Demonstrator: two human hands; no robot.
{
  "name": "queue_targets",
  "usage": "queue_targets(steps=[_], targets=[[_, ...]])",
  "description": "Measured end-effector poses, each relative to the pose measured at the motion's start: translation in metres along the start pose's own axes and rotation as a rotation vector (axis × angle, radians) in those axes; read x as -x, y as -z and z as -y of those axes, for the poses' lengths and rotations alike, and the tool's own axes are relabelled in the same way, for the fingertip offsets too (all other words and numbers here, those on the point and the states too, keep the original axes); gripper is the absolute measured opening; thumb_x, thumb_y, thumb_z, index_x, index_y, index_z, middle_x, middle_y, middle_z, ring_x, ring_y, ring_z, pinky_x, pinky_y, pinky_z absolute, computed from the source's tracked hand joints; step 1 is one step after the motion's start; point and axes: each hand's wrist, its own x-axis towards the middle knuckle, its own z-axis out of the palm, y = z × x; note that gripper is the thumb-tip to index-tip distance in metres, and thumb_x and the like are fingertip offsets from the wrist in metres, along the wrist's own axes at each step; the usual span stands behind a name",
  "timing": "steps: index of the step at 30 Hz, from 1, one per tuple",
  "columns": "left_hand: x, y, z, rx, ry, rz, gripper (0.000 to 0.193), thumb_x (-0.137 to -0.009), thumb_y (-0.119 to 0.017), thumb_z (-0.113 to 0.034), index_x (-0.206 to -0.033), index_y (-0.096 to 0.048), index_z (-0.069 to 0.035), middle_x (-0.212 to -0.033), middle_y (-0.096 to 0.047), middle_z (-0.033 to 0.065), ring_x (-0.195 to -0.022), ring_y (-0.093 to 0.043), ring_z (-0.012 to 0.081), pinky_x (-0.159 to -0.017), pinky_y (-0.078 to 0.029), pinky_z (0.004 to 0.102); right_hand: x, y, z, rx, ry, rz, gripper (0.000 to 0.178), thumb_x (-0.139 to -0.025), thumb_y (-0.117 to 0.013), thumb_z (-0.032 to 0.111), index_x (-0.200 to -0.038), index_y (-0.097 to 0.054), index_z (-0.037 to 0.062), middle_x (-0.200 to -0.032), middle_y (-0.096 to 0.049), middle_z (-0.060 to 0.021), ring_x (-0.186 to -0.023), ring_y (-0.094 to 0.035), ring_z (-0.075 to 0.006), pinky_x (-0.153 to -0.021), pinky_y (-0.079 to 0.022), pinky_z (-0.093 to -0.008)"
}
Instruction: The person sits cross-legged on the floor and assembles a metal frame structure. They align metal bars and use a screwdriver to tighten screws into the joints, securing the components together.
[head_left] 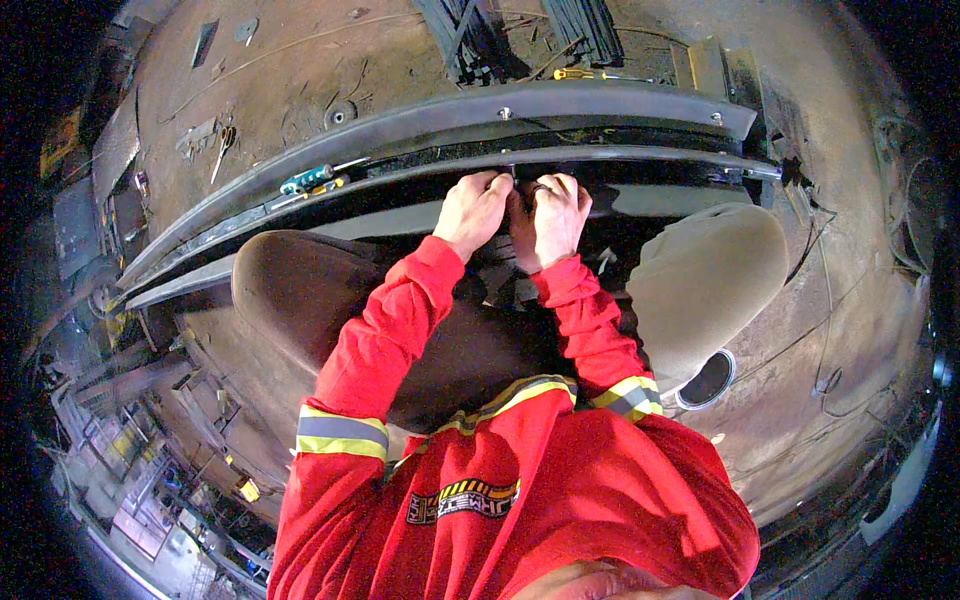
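My left hand (pixel 472 214) and my right hand (pixel 552 222) meet at the near edge of a long curved metal rail (pixel 420 172). The fingers of both are bent and pinched together around a small spot at the rail's edge. What they hold there is too small and too covered to name. A dark ring sits on a finger of my right hand. Left of my hands, a teal-handled screwdriver (pixel 306 180) and a yellow-handled screwdriver (pixel 322 190) lie on the metalwork. Behind the rail runs a second, wider grey metal beam (pixel 420 112) with small bright fittings.
Beyond the beam, another yellow-handled screwdriver (pixel 590 75) lies near bundles of dark metal bars (pixel 468 45). Scissors (pixel 224 150) and a round metal disc (pixel 340 112) rest on the brown floor at the far left. A round dark container (pixel 708 380) stands beside my right leg.
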Motion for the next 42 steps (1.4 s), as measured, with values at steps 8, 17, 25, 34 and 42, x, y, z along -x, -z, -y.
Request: queue_targets(steps=[8,17,25,34,42], targets=[[-0.007,0.004,0.008,0.185,-0.006,0.084,0.028,-0.081,-0.058,-0.022,-0.079,-0.063,0.006,-0.065,-0.058,0.0083,-0.063,-0.049,0.0109,-0.061,-0.042,0.0296,-0.003,0.012,0.012,0.115,-0.001,-0.113,0.029,-0.064,-0.073,0.027,-0.078,-0.062,0.0037,-0.086,-0.057,-0.0093,-0.093,-0.050,-0.0294,-0.087,-0.035,-0.0443],[-0.004,0.000,0.003,0.206,-0.005,-0.050,0.025,-0.074,-0.067,-0.020,-0.071,-0.064,0.005,-0.061,-0.061,0.0071,-0.057,-0.052,0.0107,-0.056,-0.044,0.0294,-0.002,0.003,0.004,-0.030,0.013,-0.064,0.017,-0.066,-0.066,0.020,-0.072,-0.063,0.0049,-0.086,-0.060,-0.0053,-0.097,-0.051,-0.0237,-0.090,-0.033,-0.0426],[0.002,-0.025,-0.008,0.006,-0.045,-0.430,0.036,-0.062,-0.073,-0.030,-0.054,-0.059,0.002,-0.048,-0.053,0.0056,-0.046,-0.048,0.0098,-0.044,-0.041,0.0297,-0.003,0.003,-0.002,0.101,0.133,0.016,0.021,-0.065,-0.059,0.021,-0.074,-0.065,0.0029,-0.099,-0.060,-0.0086,-0.106,-0.047,-0.0262,-0.096,-0.030,-0.0465],[0.005,-0.013,-0.009,0.036,-0.031,-0.321,0.037,-0.066,-0.073,-0.033,-0.060,-0.062,0.002,-0.050,-0.055,0.0080,-0.048,-0.051,0.0133,-0.049,-0.043,0.0302,-0.004,0.005,0.003,-0.007,-0.004,-0.044,0.034,-0.056,-0.071,0.020,-0.081,-0.061,0.0000,-0.087,-0.055,-0.0103,-0.096,-0.049,-0.0295,-0.085,-0.037,-0.0433],[-0.003,0.009,0.011,0.018,-0.127,0.126,0.032,-0.084,-0.058,-0.028,-0.081,-0.063,0.003,-0.063,-0.057,0.0132,-0.059,-0.049,0.0135,-0.058,-0.043,0.0305,0.000,0.001,0.007,-0.020,0.037,-0.119,0.008,-0.069,-0.058,0.014,-0.072,-0.061,0.0069,-0.084,-0.056,-0.0023,-0.095,-0.051,-0.0215,-0.090,-0.035,-0.0447]])
